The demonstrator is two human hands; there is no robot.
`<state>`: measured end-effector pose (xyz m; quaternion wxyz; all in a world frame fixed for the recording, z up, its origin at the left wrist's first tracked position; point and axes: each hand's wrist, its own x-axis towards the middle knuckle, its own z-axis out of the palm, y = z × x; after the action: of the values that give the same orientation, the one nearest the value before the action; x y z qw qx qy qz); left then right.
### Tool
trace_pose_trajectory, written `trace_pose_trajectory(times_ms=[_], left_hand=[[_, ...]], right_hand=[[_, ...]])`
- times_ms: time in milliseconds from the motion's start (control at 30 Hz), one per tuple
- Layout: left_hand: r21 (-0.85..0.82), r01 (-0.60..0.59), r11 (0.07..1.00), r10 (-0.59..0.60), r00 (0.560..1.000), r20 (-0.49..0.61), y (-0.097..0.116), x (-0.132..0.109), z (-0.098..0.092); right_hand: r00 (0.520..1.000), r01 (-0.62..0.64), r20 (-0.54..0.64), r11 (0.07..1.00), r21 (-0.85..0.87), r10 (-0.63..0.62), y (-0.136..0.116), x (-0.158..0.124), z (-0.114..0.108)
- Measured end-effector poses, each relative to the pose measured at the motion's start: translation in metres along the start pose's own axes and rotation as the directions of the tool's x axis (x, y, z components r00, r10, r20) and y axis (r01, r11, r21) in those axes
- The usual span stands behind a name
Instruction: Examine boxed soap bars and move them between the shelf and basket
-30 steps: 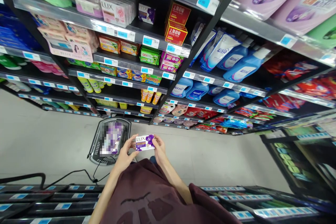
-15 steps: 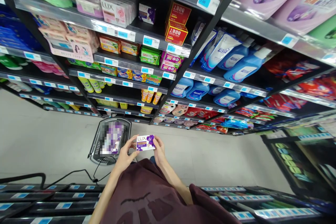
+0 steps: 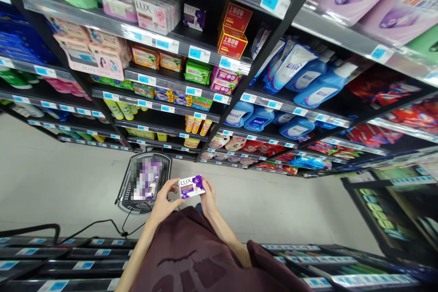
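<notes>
A white and purple LUX soap box is held in front of my body, its printed face turned up towards me and slightly tilted. My right hand grips its right end. At the left end, the curved fingers and thumb of my left hand hold the box's edge. On the floor to the left stands a grey shopping basket, with a blurred purple and white package inside. A similar dark purple LUX box sits on the upper shelf.
Ahead, the shelving holds pink LUX soap boxes, red soap boxes and blue detergent bottles. Low shelves with price tags run close behind me. A black cord or handle trails from the basket.
The soap box has tilted, its right end rising a little and shifting right with my right hand. My left hand stays nearly in place. The view has shifted slightly.
</notes>
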<state>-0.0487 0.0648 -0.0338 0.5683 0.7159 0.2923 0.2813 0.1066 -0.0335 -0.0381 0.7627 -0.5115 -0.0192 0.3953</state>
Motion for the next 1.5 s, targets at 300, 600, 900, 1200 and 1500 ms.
trace_pose_trajectory(times_ms=[300, 600, 900, 1200, 1500], left_hand=[[-0.013, 0.028, 1.0, -0.028, 0.999, 0.026, 0.0, 0.0, -0.001], [0.061, 0.031, 0.998, -0.034, 0.998, 0.044, 0.003, 0.001, 0.005], [0.283, -0.068, 0.957, 0.054, 0.997, 0.057, 0.003, -0.001, 0.009], [0.284, -0.03, 0.959, 0.033, 0.999, -0.006, -0.002, -0.003, 0.012], [-0.172, 0.198, 0.965, -0.192, 0.98, 0.05, -0.006, -0.007, 0.018]], right_hand=[[0.999, 0.046, -0.018, 0.998, -0.031, -0.047, 0.002, 0.005, -0.004], [0.97, 0.142, -0.169, 0.97, -0.197, -0.176, 0.007, 0.007, -0.009], [0.965, 0.229, -0.038, 0.903, -0.363, -0.26, 0.009, -0.001, -0.011], [0.979, 0.189, 0.123, 0.946, -0.265, -0.161, 0.008, 0.0, -0.005], [1.0, 0.017, 0.015, 0.958, -0.287, -0.013, 0.016, 0.006, -0.006]])
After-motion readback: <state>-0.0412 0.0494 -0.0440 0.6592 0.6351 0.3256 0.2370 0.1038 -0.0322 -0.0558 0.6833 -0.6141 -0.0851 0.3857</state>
